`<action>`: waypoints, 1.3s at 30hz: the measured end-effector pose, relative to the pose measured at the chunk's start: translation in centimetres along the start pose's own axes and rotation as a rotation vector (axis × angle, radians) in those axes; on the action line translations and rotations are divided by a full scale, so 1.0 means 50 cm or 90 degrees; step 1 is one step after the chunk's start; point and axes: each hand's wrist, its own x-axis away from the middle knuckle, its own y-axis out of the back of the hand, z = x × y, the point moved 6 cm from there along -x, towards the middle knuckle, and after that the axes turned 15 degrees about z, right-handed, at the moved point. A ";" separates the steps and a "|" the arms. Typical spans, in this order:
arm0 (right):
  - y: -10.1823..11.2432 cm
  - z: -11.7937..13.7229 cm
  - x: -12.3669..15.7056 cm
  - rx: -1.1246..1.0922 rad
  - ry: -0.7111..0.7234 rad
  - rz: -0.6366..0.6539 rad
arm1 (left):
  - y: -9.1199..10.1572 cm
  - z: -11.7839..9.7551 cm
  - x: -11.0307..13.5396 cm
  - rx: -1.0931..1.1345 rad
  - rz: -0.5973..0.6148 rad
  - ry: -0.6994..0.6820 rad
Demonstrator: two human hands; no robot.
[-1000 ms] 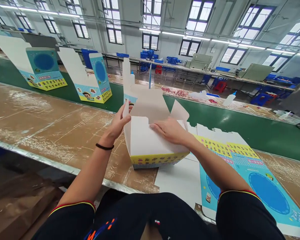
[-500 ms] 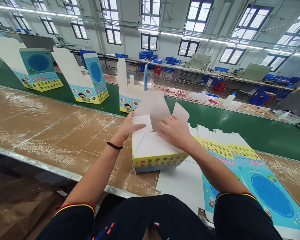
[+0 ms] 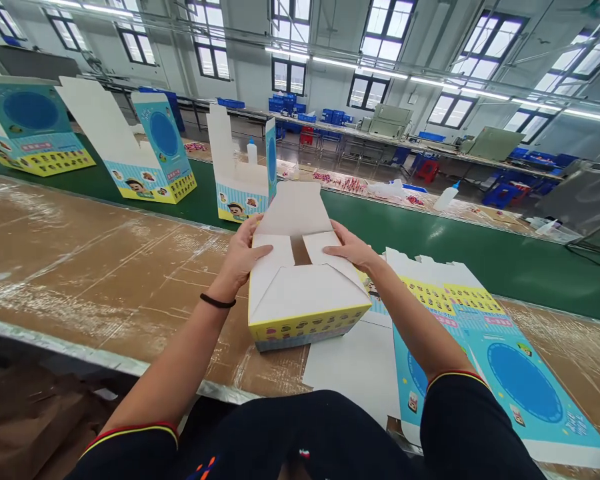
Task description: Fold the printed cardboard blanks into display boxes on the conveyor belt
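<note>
Yellow-banded cardboard carton (image 3: 305,293) on the bench, flaps going in under both hands

Remote view from the head camera, logging fast. I see the carton sitting on the brown paper bench cover (image 3: 80,267), near the bench's front edge, with its printed yellow band facing the person. The tall white back panel (image 3: 295,208) stands up and tilts away. Two white inner flaps lie nearly level, with a narrow slot between them (image 3: 300,250). Through it I get only brown shadow, so I can't tell what's inside, if anything.

Left hand (image 3: 240,257), black band on the wrist, lies spread on the left flap. Right hand (image 3: 345,245) is open too, its fingers (image 3: 333,249) flat on the right flap. Neither hand is pinching.

Just right of the carton lies a flat die-cut blank (image 3: 485,347) printed with a blue circle. Beyond the bench, three upright display cartons (image 3: 145,150) stand on the green belt (image 3: 480,260). A white glue bottle (image 3: 251,152) stands behind the nearest one. Blue plastic crates (image 3: 285,103) sit far off by the windows.
</note>
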 end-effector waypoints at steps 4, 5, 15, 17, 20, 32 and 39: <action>0.003 0.009 -0.006 0.068 0.082 -0.068 | 0.009 -0.005 0.009 -0.132 -0.037 -0.096; 0.007 0.011 -0.003 0.087 0.096 -0.093 | 0.009 -0.008 0.012 -0.179 -0.044 -0.109; -0.029 0.057 -0.004 0.464 -0.136 0.044 | -0.040 -0.047 -0.021 -0.738 0.226 0.072; -0.036 0.064 -0.009 0.549 -0.178 0.032 | -0.052 -0.049 -0.023 -0.861 0.261 0.120; -0.040 0.061 -0.013 0.582 -0.192 0.010 | -0.065 -0.046 -0.022 -0.931 0.294 0.137; -0.027 0.041 -0.005 0.309 -0.016 -0.042 | -0.062 -0.036 -0.012 -0.822 0.347 0.045; -0.026 0.042 -0.006 0.278 -0.033 -0.034 | -0.035 -0.038 -0.020 -0.692 0.444 0.010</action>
